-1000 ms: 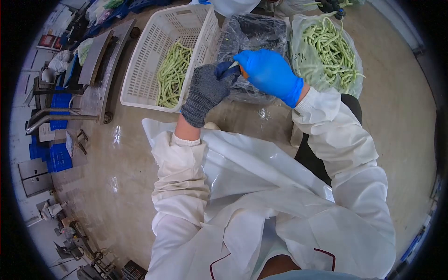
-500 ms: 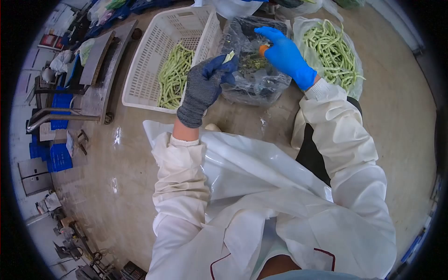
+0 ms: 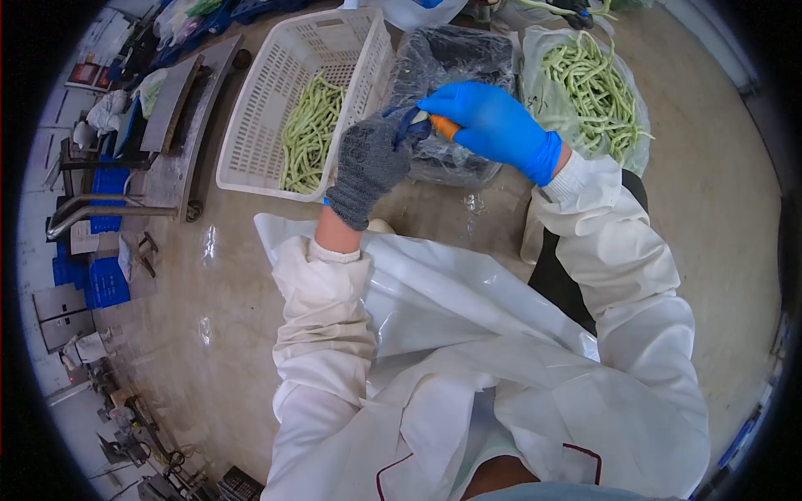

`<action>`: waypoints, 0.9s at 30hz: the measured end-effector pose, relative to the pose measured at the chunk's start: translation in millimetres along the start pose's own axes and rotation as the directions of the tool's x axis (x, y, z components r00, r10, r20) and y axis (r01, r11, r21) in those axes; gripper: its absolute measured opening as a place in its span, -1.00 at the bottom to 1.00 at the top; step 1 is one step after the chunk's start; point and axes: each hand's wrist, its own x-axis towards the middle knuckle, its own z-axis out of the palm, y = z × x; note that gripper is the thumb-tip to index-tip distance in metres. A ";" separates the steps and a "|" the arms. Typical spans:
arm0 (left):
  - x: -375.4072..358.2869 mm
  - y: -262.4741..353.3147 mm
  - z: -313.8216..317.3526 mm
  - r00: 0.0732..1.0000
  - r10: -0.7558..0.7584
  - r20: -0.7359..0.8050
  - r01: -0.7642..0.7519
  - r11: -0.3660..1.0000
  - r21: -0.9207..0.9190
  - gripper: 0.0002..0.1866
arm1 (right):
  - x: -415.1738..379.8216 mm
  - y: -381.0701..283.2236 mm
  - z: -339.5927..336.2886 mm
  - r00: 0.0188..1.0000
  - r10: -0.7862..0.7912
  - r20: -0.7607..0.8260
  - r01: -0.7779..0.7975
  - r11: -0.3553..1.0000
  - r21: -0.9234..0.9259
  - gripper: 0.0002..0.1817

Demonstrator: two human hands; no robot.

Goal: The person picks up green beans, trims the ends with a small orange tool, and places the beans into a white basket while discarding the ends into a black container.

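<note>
My left hand (image 3: 370, 159), in a grey knit glove with blue coating, is closed around a short pale green bean piece (image 3: 420, 117). Most of that bean is hidden by the fingers. My right hand (image 3: 501, 125), in a blue glove, grips a small orange-handled tool (image 3: 445, 127); its working end is out of sight. The fingertips of both hands meet at the bean, above the near left part of a dark crate (image 3: 468, 171) lined with clear plastic.
A white slotted basket (image 3: 242, 150) holding long green beans (image 3: 311, 134) stands left. More beans (image 3: 591, 88) fill a clear plastic bag (image 3: 543, 117) on the right. Another person's dark-gloved hand (image 3: 578, 15) is at the top. A metal cart (image 3: 196, 142) stands far left.
My right hand has moved left and down from over the crate to meet my left hand at the bean. Another person's gloved hand has appeared at the top right.
</note>
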 end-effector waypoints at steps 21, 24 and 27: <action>-3.6 -31.7 -9.5 0.921 -0.335 -0.196 0.171 0.803 -0.571 -0.74 | -3.3 10.8 -3.3 0.808 0.575 0.127 -0.535 0.629 0.564 -0.75; 11.3 8.4 -32.8 0.879 -0.443 -0.177 0.111 0.550 -0.828 -0.70 | -5.3 35.5 -0.2 0.790 0.612 0.030 -0.592 0.751 0.294 -0.75; 10.2 -4.7 -39.4 0.843 -0.481 -0.243 0.057 0.528 -0.847 -0.67 | -10.4 61.8 4.3 0.793 0.599 -0.113 -0.598 0.800 0.043 -0.74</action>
